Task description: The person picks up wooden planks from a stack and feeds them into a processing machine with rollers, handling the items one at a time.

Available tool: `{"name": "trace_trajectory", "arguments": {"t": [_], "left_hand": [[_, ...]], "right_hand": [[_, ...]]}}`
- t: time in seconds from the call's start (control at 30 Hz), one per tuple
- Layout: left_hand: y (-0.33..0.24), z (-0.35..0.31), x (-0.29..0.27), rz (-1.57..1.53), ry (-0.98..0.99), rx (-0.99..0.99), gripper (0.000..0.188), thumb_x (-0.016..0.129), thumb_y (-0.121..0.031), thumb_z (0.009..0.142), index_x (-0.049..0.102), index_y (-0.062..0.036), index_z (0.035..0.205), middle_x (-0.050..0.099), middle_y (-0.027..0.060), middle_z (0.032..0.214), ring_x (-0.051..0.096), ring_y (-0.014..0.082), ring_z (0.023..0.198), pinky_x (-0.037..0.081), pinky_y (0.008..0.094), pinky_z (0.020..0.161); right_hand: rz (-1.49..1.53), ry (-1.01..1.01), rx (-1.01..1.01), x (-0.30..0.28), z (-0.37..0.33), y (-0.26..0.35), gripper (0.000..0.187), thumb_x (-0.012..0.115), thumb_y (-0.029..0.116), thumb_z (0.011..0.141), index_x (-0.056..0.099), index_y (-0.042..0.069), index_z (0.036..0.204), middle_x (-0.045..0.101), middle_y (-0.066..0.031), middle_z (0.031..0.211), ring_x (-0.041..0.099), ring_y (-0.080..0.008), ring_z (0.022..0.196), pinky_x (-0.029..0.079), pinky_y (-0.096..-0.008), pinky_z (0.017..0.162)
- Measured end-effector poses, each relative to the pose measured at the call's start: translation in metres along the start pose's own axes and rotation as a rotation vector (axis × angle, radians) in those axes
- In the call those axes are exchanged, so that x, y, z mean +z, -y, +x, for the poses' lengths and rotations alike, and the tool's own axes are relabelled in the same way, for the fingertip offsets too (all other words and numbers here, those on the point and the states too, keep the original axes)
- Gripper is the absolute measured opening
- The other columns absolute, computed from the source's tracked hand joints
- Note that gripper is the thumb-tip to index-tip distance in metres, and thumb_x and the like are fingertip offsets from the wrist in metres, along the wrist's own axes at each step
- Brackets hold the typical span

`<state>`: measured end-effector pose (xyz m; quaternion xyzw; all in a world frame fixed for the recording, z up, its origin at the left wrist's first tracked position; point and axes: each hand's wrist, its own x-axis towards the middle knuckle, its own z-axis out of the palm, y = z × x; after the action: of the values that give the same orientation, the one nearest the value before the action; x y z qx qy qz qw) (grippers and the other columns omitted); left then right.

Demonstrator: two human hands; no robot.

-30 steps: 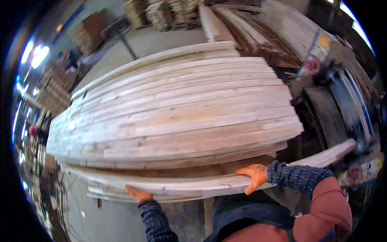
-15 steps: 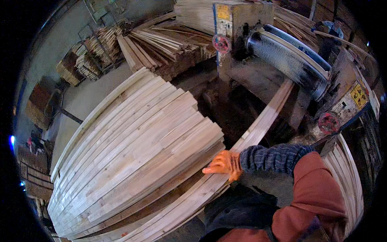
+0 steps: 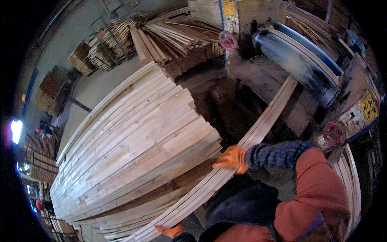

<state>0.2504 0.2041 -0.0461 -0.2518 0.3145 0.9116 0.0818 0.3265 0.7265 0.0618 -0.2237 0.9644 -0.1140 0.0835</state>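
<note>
Running on a slant from the lower left up to the machine: a long, pale wooden board (image 3: 264, 121), lines along its whole length, bowed by the lens. Its far end reaches the underside of a dark, metallic, cylindrical roller (image 3: 296, 64); contact there cannot be made out.

Right hand (image 3: 233, 159), orange-gloved, lies over the board near mid-length, back of the hand up, fingers pointing left and bent down around the board, clamped on it. Wrist nearly straight. Forearm, in a dark grey knitted sleeve cover (image 3: 274, 155), comes in almost level from the right; elbow bent, upper arm in a rust-red sleeve (image 3: 320, 177).

Left hand (image 3: 171, 230), also orange-gloved, low in view at the board's near edge, closer to the body. One digit points left along that edge; the rest is partly hidden, so whether the fingers grip cannot be told.

Left of the board: a broad stack of pale, flat wooden planks (image 3: 133, 141), right-hand ends uneven. A dark gap separates much of it from the board.

Machine's worn side housings each carry a red, round handwheel, one beyond the roller (image 3: 228, 41), one nearer the right sleeve (image 3: 333, 133). Further back, left: rough piles of short wooden pieces (image 3: 96, 50) near a grey wall.
</note>
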Motion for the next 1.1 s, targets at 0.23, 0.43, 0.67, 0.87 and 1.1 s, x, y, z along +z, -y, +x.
{"name": "trace_trajectory", "arguments": {"t": [0.23,0.43,0.67,0.87,1.1], "left_hand": [[0.041,-0.089,0.101,0.437,-0.068,-0.673,0.052,0.05,-0.038,0.104,0.055,-0.0031,0.141,0.064,0.0148,0.133,0.061,0.0321,0.118,0.046,0.0411,0.1],[-0.014,-0.104,0.169,1.709,0.661,0.676,0.057,0.078,-0.018,0.081,0.062,-0.0131,0.136,0.067,0.0144,0.127,0.061,0.0326,0.124,0.048,0.0394,0.106],[-0.096,-0.022,0.115,2.285,0.507,1.007,0.067,0.082,-0.025,0.065,0.06,-0.0115,0.127,0.061,0.0144,0.129,0.052,0.0346,0.129,0.033,0.0513,0.117],[-0.018,-0.016,0.201,2.58,0.426,0.459,0.063,0.077,-0.033,0.073,0.06,-0.0119,0.129,0.061,0.0193,0.13,0.053,0.0361,0.129,0.025,0.0518,0.12],[0.058,-0.038,0.219,2.293,0.67,0.611,0.072,0.076,-0.029,0.075,0.052,-0.0113,0.141,0.062,0.0156,0.131,0.051,0.0337,0.132,0.024,0.0523,0.12]], "right_hand": [[0.147,0.389,-0.012,-0.05,0.104,0.089,0.096,0.074,0.026,0.073,0.03,0.017,0.158,0.048,-0.0229,0.148,0.052,-0.0412,0.131,0.042,-0.0499,0.111],[0.082,0.241,0.151,-0.034,0.047,0.021,0.101,0.082,0.036,0.063,0.04,0.017,0.153,0.056,-0.0228,0.137,0.052,-0.0412,0.128,0.038,-0.0547,0.112],[-0.067,0.037,0.273,-0.016,-0.027,-0.051,0.107,0.082,0.028,0.055,0.039,0.016,0.152,0.05,-0.017,0.144,0.044,-0.0361,0.136,0.026,-0.0507,0.12],[-0.212,-0.256,0.291,-0.009,-0.03,-0.051,0.101,0.08,0.019,0.057,0.043,0.013,0.15,0.055,-0.0181,0.138,0.05,-0.0404,0.129,0.032,-0.0507,0.118],[0.028,-0.126,0.065,0.01,0.085,0.052,0.098,0.079,0.022,0.057,0.045,0.013,0.148,0.057,-0.0206,0.136,0.05,-0.0435,0.127,0.037,-0.0509,0.114]]}}
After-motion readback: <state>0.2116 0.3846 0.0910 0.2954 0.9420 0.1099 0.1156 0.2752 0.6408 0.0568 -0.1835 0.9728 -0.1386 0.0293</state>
